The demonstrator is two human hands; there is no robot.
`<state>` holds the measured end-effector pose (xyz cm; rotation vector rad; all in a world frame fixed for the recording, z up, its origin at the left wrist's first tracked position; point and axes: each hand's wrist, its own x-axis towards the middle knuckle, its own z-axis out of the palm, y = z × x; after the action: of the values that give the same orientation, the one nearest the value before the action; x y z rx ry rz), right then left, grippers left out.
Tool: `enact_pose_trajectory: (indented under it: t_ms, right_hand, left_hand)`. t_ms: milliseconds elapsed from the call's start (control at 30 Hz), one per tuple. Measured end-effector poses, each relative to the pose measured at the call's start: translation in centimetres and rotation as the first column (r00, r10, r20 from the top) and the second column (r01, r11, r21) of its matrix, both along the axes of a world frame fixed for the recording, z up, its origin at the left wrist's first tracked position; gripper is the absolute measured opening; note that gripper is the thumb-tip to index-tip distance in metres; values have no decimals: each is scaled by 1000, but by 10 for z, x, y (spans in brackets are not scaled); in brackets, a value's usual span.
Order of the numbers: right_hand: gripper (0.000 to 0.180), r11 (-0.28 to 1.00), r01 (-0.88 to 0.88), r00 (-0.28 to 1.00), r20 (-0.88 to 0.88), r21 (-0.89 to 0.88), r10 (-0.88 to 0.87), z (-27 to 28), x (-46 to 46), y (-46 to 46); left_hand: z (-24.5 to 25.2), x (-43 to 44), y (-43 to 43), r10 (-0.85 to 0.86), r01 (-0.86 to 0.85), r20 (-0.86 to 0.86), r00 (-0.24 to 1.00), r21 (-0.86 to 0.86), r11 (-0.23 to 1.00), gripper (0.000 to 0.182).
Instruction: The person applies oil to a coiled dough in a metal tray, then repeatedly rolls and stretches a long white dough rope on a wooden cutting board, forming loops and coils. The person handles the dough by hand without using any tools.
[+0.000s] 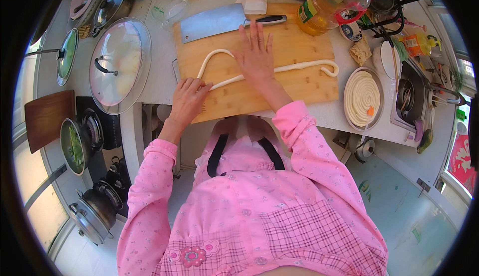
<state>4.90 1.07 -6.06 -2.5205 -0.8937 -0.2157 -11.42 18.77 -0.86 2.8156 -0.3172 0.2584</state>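
Note:
A long thin rope of dough (301,65) lies on a bamboo cutting board (292,89), bent back on itself at the left and hooked at its right end. My left hand (189,94) pinches the rope at the left bend, its fingers curled over it. Flat across the middle of the board, my right hand (256,57) rests palm down with fingers spread, covering part of the rope. Beyond it lies a cleaver (213,21), blade to the left, its black handle just past my right fingertips.
Right of the board, a round metal pan (346,100) holds coiled dough and a brush with an orange head. A large oil jug (318,14) stands at the back right. On the left sits a glass-lidded pan (144,66); a sink (421,85) is far right.

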Motion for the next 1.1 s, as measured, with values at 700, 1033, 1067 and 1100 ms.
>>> enact_pose_trajectory:
  t_ms: [700, 1033, 1067, 1100]
  right_hand:
    - [73, 966, -26, 999, 16, -255, 31, -1, 5, -38]
    - [75, 971, -138, 982, -159, -198, 107, 4, -36, -103]
    - [75, 970, -158, 973, -195, -187, 121, 6, -53, -119]
    - [76, 968, -176, 964, -231, -178, 133, 8, -67, -135]
  left_hand:
    - [-51, 69, -79, 576, -576, 24, 817, 5, 817, 92]
    - [-42, -5, -88, 312, -307, -181, 933, 58, 950, 78]
    - [-42, -21, -93, 288, -268, -225, 931, 117, 956, 77]
    - [-40, -30, -95, 290, -276, -239, 927, 90, 957, 76]
